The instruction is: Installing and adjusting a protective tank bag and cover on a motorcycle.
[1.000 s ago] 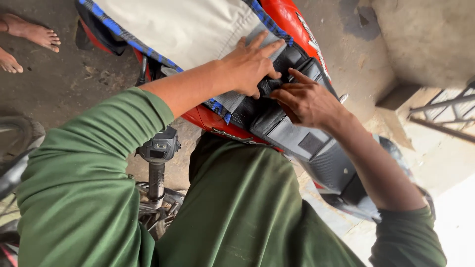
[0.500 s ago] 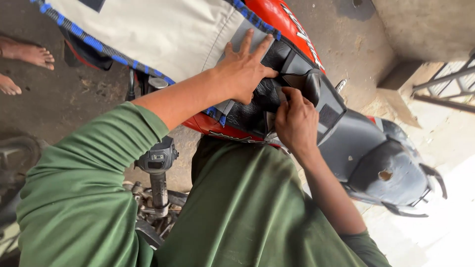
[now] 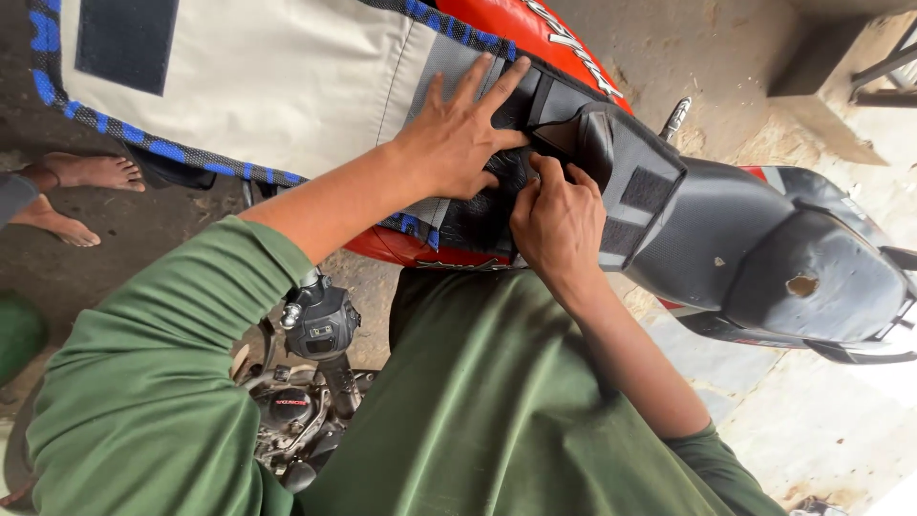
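Observation:
My left hand (image 3: pixel 458 134) lies flat with fingers spread on a cream and grey fabric cover (image 3: pixel 258 76) with blue checked trim, draped over a red motorcycle tank (image 3: pixel 497 24). Just to its right, my right hand (image 3: pixel 559 220) pinches the black end flap (image 3: pixel 621 162) of the cover, which carries a dark fastener patch and curls up at the front of the black seat (image 3: pixel 764 258). Both my forearms come out of green sleeves.
The seat has a small tear (image 3: pixel 800 285) near its rear. The engine and a black part (image 3: pixel 320 330) show below the tank at lower left. Another person's bare feet (image 3: pixel 86 177) stand on the dirt floor at left. A concrete step (image 3: pixel 821 57) is at upper right.
The view has shifted so more of the seat shows. My right hand moved from the flap's top edge down to its near side; my left hand stays pressed on the cover.

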